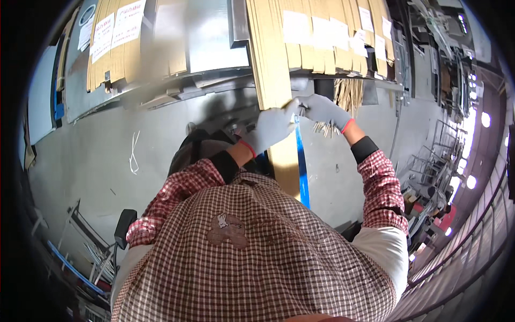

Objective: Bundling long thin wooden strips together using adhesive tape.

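My two gloved hands meet over a long, tan cardboard-wrapped bundle (279,86) that reaches from the far stack toward my apron. My left hand (270,129), in a grey glove with a red cuff, lies across the bundle with its fingers drawn together. From the right comes my right hand (324,112), gloved alike, its fingers pinched against the left fingertips. A small dark bit (302,110) shows at the right fingertips; what either hand grips cannot be made out. Below the hands, a bright blue strip (303,166) runs along the bundle's right side.
Cardboard-wrapped long packs (322,56) with white labels lie across a bench ahead; more packs (120,45) are at the left. Thin wooden sticks (347,96) stand beneath on the right. A white cord (133,153) lies on the floor at left. Metal racks (437,145) line the right.
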Tool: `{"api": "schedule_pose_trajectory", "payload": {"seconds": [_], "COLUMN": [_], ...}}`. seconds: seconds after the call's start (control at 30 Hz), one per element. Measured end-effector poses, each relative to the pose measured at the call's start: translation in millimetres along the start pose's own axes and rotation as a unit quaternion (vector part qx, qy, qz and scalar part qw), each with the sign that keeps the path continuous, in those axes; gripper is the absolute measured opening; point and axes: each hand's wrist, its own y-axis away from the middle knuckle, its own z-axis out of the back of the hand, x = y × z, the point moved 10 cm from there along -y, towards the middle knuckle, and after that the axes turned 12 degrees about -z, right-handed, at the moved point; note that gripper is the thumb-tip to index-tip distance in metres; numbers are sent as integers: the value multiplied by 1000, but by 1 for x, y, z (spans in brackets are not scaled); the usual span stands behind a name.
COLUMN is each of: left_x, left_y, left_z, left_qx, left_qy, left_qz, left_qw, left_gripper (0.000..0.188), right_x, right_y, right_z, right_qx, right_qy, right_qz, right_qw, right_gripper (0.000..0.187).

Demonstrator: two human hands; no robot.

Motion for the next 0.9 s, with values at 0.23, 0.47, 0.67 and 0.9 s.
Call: {"api": "schedule_pose_trajectory", "payload": {"seconds": [0.23,0.47,0.67,0.9], "left_x": [-52,162,172,145], "left_y": [-45,-23,-77,5], "left_z": [9,141,168,112], "left_qx": [-26,-263,-279,-149], "left_qy": [-111,-47,-68,-71], "left_qz": [-214,42,12,-104], "left_qw": [970,963,958,981], "left_gripper": [20,75,34,54], "right_x": [-205,93,90,86], "right_y": [-33,58,68,65], "right_z": [-47,-2,-14,-23], "right_qx": [-142,-318,-448,-434], "right_qy": [204,-140,-99,-70], "right_qz": [-193,-71,-141,-143], "right_qw": [949,935,877,886], "right_gripper": [27,68,72,80]}}
